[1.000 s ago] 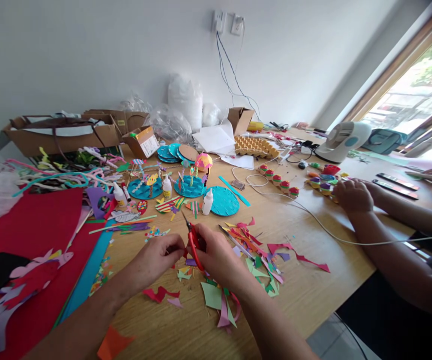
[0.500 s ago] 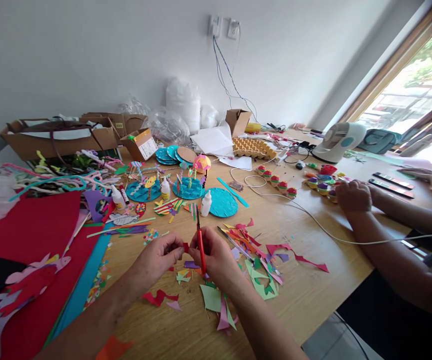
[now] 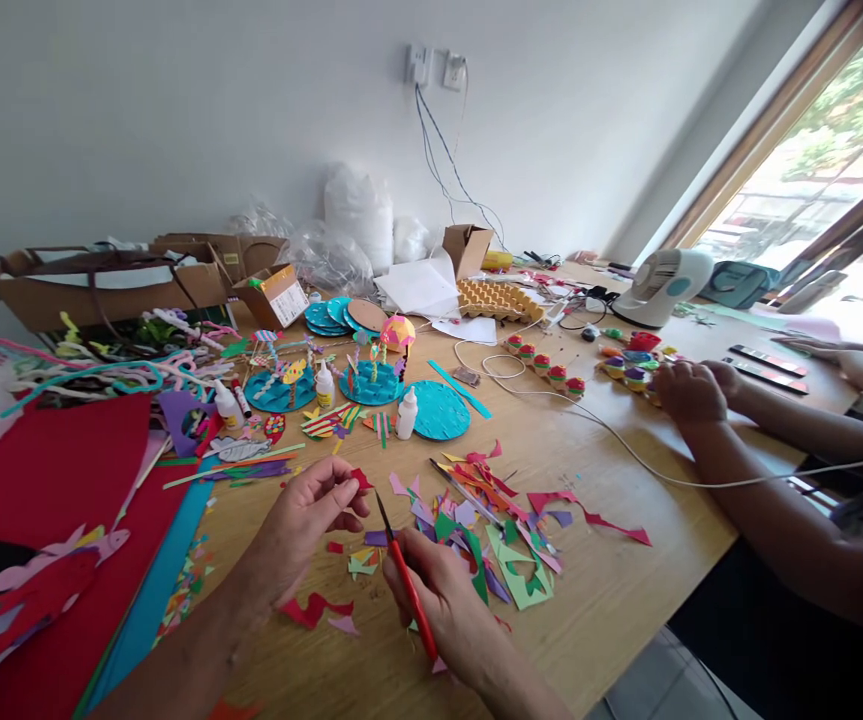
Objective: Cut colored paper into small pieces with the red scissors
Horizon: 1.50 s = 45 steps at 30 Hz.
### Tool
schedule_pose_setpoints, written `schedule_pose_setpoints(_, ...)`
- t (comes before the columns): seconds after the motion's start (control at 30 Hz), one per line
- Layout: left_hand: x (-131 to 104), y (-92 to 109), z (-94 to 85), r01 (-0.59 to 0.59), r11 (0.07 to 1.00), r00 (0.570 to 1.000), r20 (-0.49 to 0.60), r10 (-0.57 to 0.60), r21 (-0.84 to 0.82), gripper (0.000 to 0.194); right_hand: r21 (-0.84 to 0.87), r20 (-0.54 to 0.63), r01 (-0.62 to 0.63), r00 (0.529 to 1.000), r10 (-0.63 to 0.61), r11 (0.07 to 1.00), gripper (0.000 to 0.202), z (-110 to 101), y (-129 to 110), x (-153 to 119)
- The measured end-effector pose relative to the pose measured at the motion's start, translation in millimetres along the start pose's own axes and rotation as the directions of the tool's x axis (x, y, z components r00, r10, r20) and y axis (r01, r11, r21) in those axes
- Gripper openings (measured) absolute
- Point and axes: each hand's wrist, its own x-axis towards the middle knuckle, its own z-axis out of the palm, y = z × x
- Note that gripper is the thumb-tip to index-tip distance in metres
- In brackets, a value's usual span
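Observation:
Between thumb and fingers, my left hand pinches a small piece of red paper. My right hand is closed around red-handled scissors, whose dark blades point up and left, close to the red piece. The blades look nearly together. Below my hands lie a wavy red paper scrap and small yellow and green bits. To the right of my right hand spreads a heap of coloured paper scraps, with a light green cut-out sheet at its near side.
White glue bottles stand near blue round discs, some carrying decorations. Red sheets cover the left side. A white cable crosses the table toward another person's hands, which are at coloured egg-carton pieces. A white fan stands behind.
My hands have moved apart. The scissors have come down and tilted left, away from upright, while my left hand has raised the red piece slightly. The whole view has shifted a little.

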Motion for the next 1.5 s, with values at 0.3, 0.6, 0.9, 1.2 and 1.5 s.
schedule_pose_setpoints(0.3,0,-4,8.9,0.061,0.994,0.997,0.045,-0.057,-0.094,0.015,0.028,-0.009,0.040,0.999,-0.040,0.999,0.025,-1,-2,4)
schedule_pose_setpoints(0.6,2,-7,14.2,0.072,0.989,0.995,0.075,-0.063,-0.132,0.017,0.046,-0.043,0.044,0.998,-0.042,0.998,0.025,0,3,5)
schedule_pose_setpoints(0.9,3,-9,16.0,0.097,0.982,0.993,0.090,-0.083,-0.164,0.015,0.043,-0.054,0.046,0.998,-0.044,0.998,0.028,3,11,7)
schedule_pose_setpoints(1.2,6,-10,14.2,0.127,0.980,0.987,0.117,-0.110,-0.152,0.014,0.022,-0.061,0.055,0.997,-0.054,0.998,0.030,4,20,8)
schedule_pose_setpoints(1.5,8,-14,14.2,0.131,0.988,0.983,0.136,-0.120,-0.080,0.014,0.052,-0.054,0.037,0.998,-0.034,0.998,0.028,2,18,11)
